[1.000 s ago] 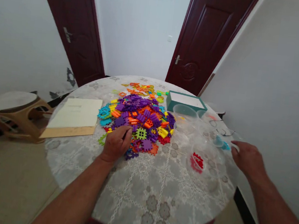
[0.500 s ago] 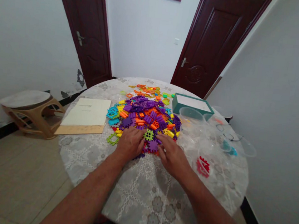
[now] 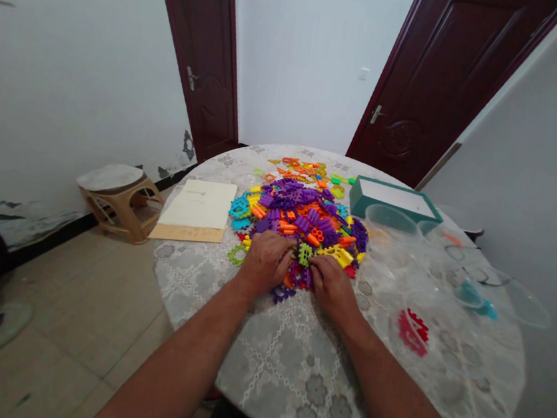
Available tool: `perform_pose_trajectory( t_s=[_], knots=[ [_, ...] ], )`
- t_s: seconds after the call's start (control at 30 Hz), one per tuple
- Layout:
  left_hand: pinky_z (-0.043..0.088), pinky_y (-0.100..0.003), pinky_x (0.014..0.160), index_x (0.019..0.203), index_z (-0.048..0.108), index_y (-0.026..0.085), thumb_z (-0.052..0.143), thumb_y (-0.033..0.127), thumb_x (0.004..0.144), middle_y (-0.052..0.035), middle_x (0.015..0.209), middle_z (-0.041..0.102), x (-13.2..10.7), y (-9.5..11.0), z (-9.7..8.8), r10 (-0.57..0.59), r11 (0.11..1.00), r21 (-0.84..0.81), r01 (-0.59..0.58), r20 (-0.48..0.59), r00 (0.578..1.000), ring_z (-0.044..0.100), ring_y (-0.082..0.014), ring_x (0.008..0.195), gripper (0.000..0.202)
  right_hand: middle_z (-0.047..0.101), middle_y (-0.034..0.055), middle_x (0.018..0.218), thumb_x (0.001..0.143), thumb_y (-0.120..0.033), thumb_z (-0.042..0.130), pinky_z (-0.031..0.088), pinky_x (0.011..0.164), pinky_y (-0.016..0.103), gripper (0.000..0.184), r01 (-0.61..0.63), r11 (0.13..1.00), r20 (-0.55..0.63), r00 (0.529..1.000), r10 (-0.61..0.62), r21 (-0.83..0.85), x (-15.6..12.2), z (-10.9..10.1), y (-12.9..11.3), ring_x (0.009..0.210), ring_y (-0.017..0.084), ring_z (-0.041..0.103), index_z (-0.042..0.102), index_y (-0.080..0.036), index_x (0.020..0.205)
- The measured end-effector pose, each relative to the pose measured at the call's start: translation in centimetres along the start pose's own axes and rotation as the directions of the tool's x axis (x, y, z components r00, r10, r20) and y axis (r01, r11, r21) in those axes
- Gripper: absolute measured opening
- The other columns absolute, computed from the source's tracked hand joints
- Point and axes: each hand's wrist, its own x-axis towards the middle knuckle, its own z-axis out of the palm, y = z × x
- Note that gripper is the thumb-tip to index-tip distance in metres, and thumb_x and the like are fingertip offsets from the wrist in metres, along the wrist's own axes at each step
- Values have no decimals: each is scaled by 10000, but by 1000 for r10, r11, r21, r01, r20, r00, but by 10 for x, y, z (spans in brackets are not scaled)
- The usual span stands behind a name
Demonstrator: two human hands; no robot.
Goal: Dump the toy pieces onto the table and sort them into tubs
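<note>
A lime-green toothed building piece [image 3: 304, 253] with square holes is held between my two hands at the near side of a heap. My left hand [image 3: 266, 263] curls its fingers at the piece's left edge. On its right edge my right hand [image 3: 334, 288] is closed in a pinch. Around and under them lies the heap of interlocking plastic pieces [image 3: 287, 193], mostly purple, with orange, yellow and blue ones. A green ring-shaped piece [image 3: 236, 254] lies left of my left hand. My fingertips are partly hidden.
Left of the heap lies a cream paper pad [image 3: 198, 203]. A green box [image 3: 395, 201] stands at the back right. Clear plastic tubs [image 3: 392, 222], glasses [image 3: 494, 277] and red pieces [image 3: 414, 332] are on the right. Beyond the round table's left edge is a stool [image 3: 116, 200].
The view has turned left, so everything appears further right. My right hand's fingers have closed in on the green piece's right edge; my left hand stays by its left side.
</note>
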Motion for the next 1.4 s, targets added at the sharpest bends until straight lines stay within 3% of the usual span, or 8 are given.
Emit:
perform_pose_trajectory(
  t_s=[0.13,0.3,0.4,0.57,0.77,0.93,1.23,1.4],
  knots=[
    [495,-445,956,1140,710,192,529,237,993,-108,1090,772,2,-18,-20,-150,983,95,158,-88,985,669,-274,1048,237,708,134,1184,954,-189,519,530,1054,487,346,-31,999,-47,998,32,25,1,-3,4,1137,276,653,682,-194,1258],
    [509,-445,1014,1262,666,210,579,263,944,-114,1233,737,-23,-42,-54,-252,946,222,235,51,966,669,-289,1130,334,631,150,1414,988,-242,524,483,1136,524,458,-26,999,-69,997,24,-23,0,-2,-5,1325,292,586,582,-210,1441],
    [503,-440,1043,1300,646,217,570,299,945,-123,1277,711,-46,-49,-66,-313,923,281,262,155,937,656,-285,1174,372,546,149,1531,1009,-289,534,555,1034,484,459,-52,990,18,998,55,-134,2,0,-15,1305,308,611,570,-238,1465],
    [499,-435,1023,1252,676,244,608,341,934,-128,1269,701,-64,-49,-65,-387,891,354,284,264,884,644,-296,1177,340,612,131,1427,982,-297,602,589,905,400,389,-95,968,67,991,113,-231,8,-1,-24,1186,298,672,627,-251,1367],
    [506,-407,941,1112,699,210,594,283,933,-128,1097,703,-59,-44,-62,-415,860,420,290,244,876,650,-281,1073,219,659,136,1290,998,-259,551,552,927,356,298,-102,969,2,994,105,-224,5,2,-17,1157,265,660,652,-204,1272],
    [517,-406,913,1008,684,193,532,285,969,-129,1028,665,-60,-43,-61,-342,856,484,184,262,903,640,-275,1001,182,702,135,1112,1030,-192,405,521,953,356,300,-102,986,-99,991,89,-134,6,4,-2,1075,249,656,657,-169,1192],
    [517,-422,1040,1067,595,219,402,298,1031,-123,1167,611,-76,-55,-58,-230,952,208,227,-11,973,611,-254,1141,211,702,90,912,1018,-269,363,460,803,314,281,-228,972,-245,941,235,57,5,-14,-5,861,227,631,634,-211,971],
    [541,-433,966,1058,581,224,387,418,1030,-82,1023,637,-65,-41,-59,-419,908,-66,414,-106,902,646,-247,998,276,628,47,777,990,-306,373,394,706,308,257,-247,961,-207,941,268,121,5,-16,-14,743,206,567,557,-229,829]
  ],
)
